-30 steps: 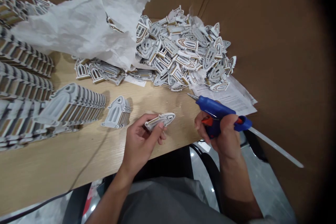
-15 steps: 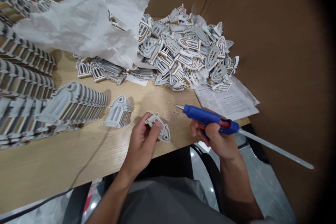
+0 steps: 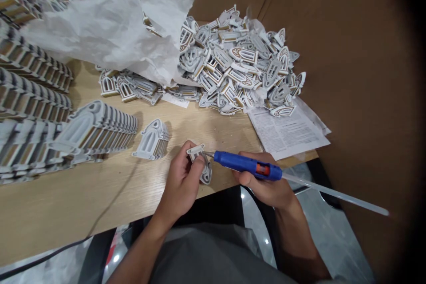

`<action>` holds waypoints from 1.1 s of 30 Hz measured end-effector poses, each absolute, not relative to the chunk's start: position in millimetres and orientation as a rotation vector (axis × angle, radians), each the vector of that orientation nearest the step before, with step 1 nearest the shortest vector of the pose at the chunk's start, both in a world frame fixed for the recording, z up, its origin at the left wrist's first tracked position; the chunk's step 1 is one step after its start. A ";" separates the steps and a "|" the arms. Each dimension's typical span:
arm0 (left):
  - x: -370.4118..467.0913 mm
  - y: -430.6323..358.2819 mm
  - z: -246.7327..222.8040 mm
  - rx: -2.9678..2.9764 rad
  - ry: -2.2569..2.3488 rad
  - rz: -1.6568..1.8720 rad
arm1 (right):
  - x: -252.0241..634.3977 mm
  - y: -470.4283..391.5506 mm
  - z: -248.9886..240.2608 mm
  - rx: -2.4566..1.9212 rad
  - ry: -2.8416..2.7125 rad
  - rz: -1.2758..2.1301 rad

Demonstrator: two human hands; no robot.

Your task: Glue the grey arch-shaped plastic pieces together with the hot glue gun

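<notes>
My left hand (image 3: 183,182) pinches a small arched window-shaped piece (image 3: 206,172), white-grey, with the thumb on top. My right hand (image 3: 266,186) is wrapped round a blue glue gun (image 3: 246,165), a long clear glue stick (image 3: 336,192) running out of its back end. The gun's metal tip meets or hovers just over the piece beside my left thumb; whether it touches, I cannot tell. Left of my left hand, a short stack of like pieces (image 3: 153,140) stands on the wooden table (image 3: 140,199).
Longer rows of stacked pieces (image 3: 100,128) fill the table's left side. At the back lies a loose heap of pieces (image 3: 233,66), partly under crumpled white paper (image 3: 96,31). A printed sheet (image 3: 282,131) lies at right by a brown cardboard wall (image 3: 349,53). A cable (image 3: 113,202) crosses the front left.
My right hand has brought the glue gun leftward, so its tip is now at the piece in my left hand. The held piece has turned slightly.
</notes>
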State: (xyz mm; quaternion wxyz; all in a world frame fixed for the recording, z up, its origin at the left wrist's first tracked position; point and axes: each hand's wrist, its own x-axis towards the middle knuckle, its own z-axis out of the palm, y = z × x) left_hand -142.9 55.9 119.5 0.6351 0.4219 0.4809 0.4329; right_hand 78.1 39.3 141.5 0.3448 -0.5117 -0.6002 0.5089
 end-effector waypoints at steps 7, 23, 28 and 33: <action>-141.9 56.9 119.3 1.074 1.113 0.990 | 74.6 39.5 139.2 -1.325 -1.545 1.384; -141.3 56.2 116.7 1.135 1.131 0.982 | 69.5 42.1 145.7 -1.398 -1.566 1.295; -140.9 56.2 115.8 1.167 1.142 0.977 | 68.6 42.3 147.9 -1.449 -1.596 1.264; -141.1 55.2 115.8 1.189 1.153 0.970 | 67.3 44.3 150.3 -1.477 -1.609 1.245</action>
